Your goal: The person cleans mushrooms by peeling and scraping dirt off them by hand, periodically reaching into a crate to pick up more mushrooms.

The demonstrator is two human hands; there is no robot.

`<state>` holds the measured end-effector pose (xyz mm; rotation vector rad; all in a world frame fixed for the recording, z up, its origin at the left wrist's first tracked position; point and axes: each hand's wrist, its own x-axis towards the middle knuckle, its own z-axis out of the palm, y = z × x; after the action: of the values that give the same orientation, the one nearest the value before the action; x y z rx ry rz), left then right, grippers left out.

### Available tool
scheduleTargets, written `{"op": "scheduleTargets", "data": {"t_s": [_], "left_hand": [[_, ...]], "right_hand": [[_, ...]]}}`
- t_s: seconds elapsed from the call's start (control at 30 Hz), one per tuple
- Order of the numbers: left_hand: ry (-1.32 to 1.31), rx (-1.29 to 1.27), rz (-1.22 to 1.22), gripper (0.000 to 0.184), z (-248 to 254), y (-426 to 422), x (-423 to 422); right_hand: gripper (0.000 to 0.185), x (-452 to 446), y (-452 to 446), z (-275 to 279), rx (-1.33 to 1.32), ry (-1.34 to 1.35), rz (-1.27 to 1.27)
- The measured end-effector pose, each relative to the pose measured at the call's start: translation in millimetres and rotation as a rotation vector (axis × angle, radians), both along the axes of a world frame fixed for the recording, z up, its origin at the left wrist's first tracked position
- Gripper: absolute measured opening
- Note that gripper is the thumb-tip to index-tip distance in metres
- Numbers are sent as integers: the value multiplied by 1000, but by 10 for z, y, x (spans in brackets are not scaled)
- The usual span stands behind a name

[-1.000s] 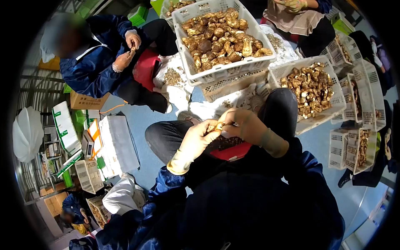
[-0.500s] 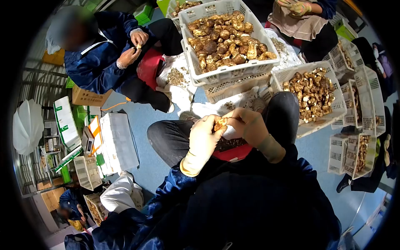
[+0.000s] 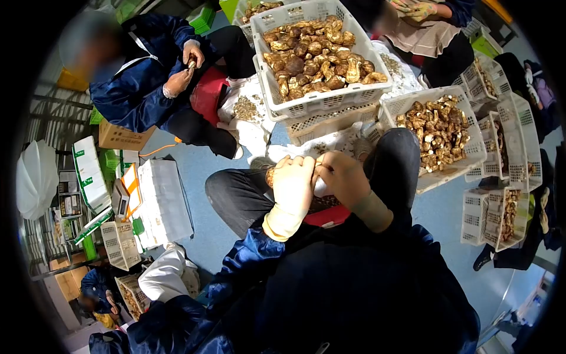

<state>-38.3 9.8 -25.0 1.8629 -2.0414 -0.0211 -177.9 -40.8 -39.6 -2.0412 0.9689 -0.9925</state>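
Note:
My left hand (image 3: 293, 184), in a pale glove, is closed around a brown mushroom (image 3: 269, 177). Only the mushroom's edge shows past the outer side of the fingers; the hand covers the rest. Pressed up close to it is my right hand (image 3: 344, 180), also gloved, its fingers curled with their tips against the left hand. Whatever the right fingers grip is hidden. Both hands are above my lap, between my bent knees, with a white cloth (image 3: 321, 187) partly visible below them.
A large white crate (image 3: 324, 97) heaped with mushrooms stands ahead, stacked on another. To its right is a second crate (image 3: 424, 177) of mushrooms. Across on the left sits a co-worker (image 3: 141, 88) handling a small piece; another person's gloved hands (image 3: 415, 9) are at top right.
My left hand has turned over, so the mushroom, earlier visible between both hands, now peeks out on the left. My right hand has moved slightly closer to the left.

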Motion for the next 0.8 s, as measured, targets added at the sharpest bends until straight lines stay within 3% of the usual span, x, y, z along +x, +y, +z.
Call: {"op": "scheduleTargets", "data": {"t_s": [0.1, 0.2, 0.33, 0.4, 0.43, 0.47, 0.5, 0.53, 0.57, 0.6, 0.63, 0.67, 0.8], "left_hand": [[-34, 3, -19, 25, -25, -5, 0], [2, 31, -16, 24, -8, -14, 4], [-36, 69, 35, 20, 52, -13, -25], [-94, 91, -17, 14, 63, 14, -18], [49, -68, -176, 4, 65, -2, -15], [150, 18, -149, 7, 48, 28, -10], [250, 98, -113, 11, 37, 60, -15], [169, 98, -105, 14, 63, 9, -52], [12, 126, -89, 14, -47, -14, -28], [-11, 160, -58, 15, -61, -29, -58], [21, 134, -89, 15, -135, -46, -38], [-6, 161, -107, 14, -61, -31, -96], [50, 234, -231, 14, -204, -173, 67]], "right_hand": [[11, -110, -130, -88, 359, -4, 78], [14, -161, -168, -157, 972, -301, 27], [10, -156, -75, -158, 293, -161, 92], [14, -107, -64, -425, 117, 39, 125], [16, -138, 12, -556, -242, 255, 81], [14, 3, -43, -670, -293, 339, 315], [16, 52, -3, -394, -36, 561, 180], [22, 40, -94, -529, -93, 341, 124], [23, 29, -96, -526, 7, 340, 78], [23, -125, -84, -174, 300, 39, 3], [21, -50, -107, -502, 173, 77, 30], [22, -151, -39, -419, 105, 17, 50], [20, -135, -110, -542, 203, 129, 23]]}}
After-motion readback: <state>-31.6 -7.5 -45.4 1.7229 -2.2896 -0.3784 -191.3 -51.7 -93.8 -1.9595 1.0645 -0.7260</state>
